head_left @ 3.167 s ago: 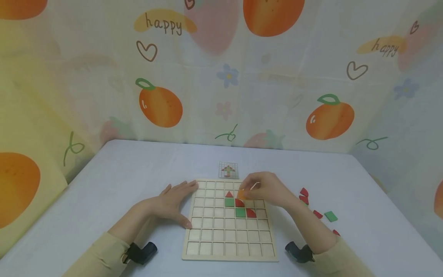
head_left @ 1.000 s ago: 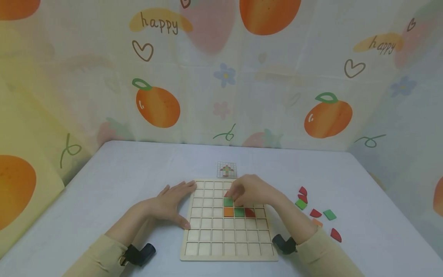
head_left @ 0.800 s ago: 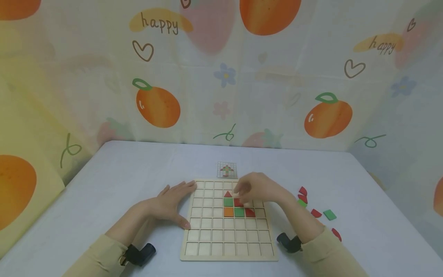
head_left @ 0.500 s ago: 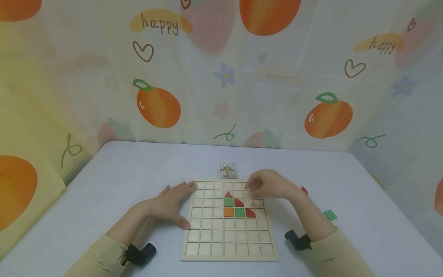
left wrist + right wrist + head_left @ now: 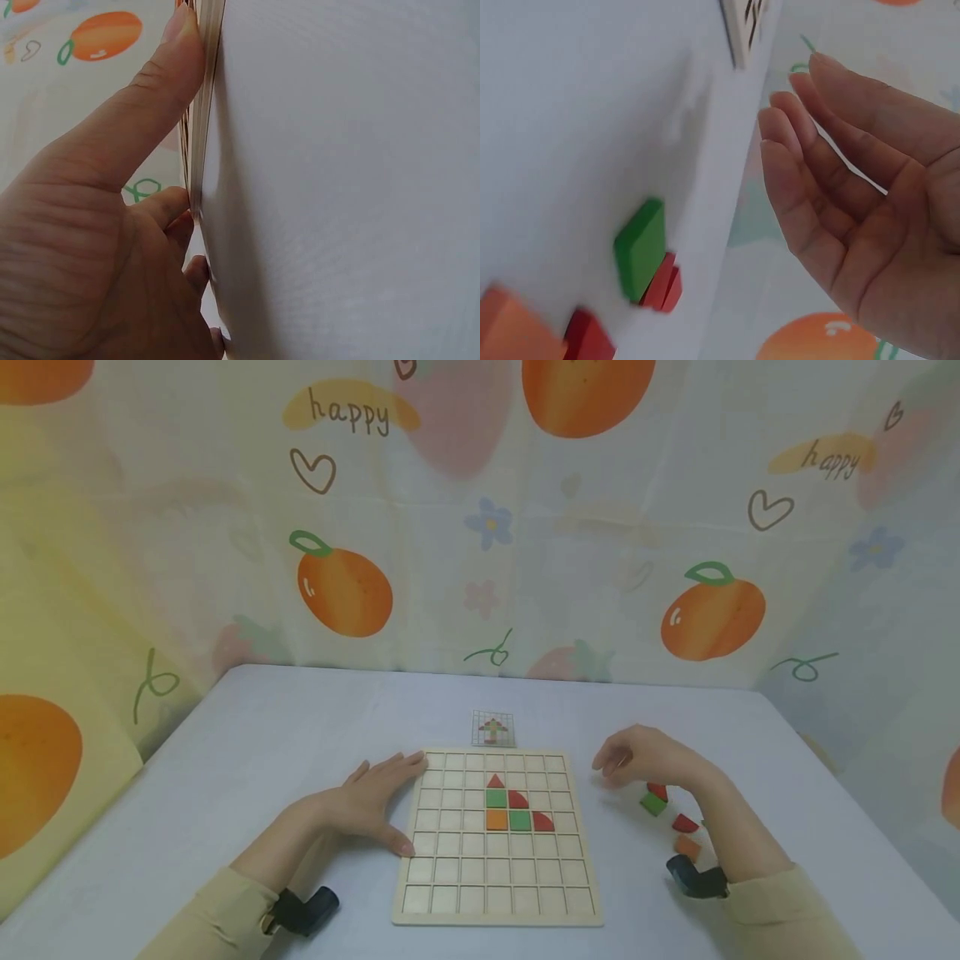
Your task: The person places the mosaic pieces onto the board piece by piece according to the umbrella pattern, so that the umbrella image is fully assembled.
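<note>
Since half a second ago, your right hand (image 5: 651, 758) shifts to the right, off the grid board (image 5: 450, 870) and over the white table (image 5: 337, 710). Its grip is released: the fingers are loosely bent and hold nothing. Near it on the table lie a green tile (image 5: 653, 804) with red pieces (image 5: 662, 285) just beside it, a red tile (image 5: 686, 823) and an orange tile (image 5: 687, 847).

Your left hand (image 5: 366, 797) stays at the board's left edge, grasping nothing; its fingers are spread, with fingertips and thumb touching that edge.

On the board, a red triangle (image 5: 495, 782) sits above a green square (image 5: 497, 798), with an orange square (image 5: 497, 820) below that. A red quarter-circle (image 5: 517, 799) is right of the upper green square. A pattern card (image 5: 493, 728) lies just beyond the board's far edge.
</note>
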The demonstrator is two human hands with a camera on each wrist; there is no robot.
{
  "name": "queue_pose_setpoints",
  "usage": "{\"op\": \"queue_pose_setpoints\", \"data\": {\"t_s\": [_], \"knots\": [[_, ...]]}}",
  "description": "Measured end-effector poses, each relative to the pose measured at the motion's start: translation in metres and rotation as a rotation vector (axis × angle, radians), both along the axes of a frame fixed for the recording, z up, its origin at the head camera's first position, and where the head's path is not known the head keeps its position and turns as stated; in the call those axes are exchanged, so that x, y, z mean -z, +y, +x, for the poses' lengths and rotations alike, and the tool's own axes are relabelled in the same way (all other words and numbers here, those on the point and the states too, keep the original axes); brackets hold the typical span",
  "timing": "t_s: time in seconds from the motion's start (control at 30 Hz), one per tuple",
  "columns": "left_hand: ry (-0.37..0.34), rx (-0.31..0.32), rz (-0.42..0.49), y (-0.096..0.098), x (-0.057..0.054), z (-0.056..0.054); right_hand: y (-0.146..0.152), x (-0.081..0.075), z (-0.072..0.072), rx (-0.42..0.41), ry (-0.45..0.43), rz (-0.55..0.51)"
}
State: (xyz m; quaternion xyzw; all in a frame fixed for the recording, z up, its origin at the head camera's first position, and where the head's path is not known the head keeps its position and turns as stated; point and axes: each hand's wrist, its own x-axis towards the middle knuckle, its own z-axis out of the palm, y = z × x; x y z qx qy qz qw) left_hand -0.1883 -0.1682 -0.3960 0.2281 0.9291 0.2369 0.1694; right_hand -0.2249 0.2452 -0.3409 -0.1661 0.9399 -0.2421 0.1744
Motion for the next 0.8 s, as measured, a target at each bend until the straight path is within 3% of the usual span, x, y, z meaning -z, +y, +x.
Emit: {"op": "queue_pose_setpoints", "data": {"t_s": [0.37, 0.6, 0.8], "knots": [[0.0, 0.006, 0.007, 0.001, -0.002, 0.002, 0.043, 0.01, 0.005, 0.058, -0.071, -0.008], [-0.006, 0.0, 0.003, 0.002, -0.002, 0.002, 0.056, 0.014, 0.01, 0.108, -0.103, 0.035], [0.004, 0.005, 0.002, 0.002, -0.003, 0.002, 0.063, 0.02, 0.012, 0.109, -0.124, 0.01]]}}
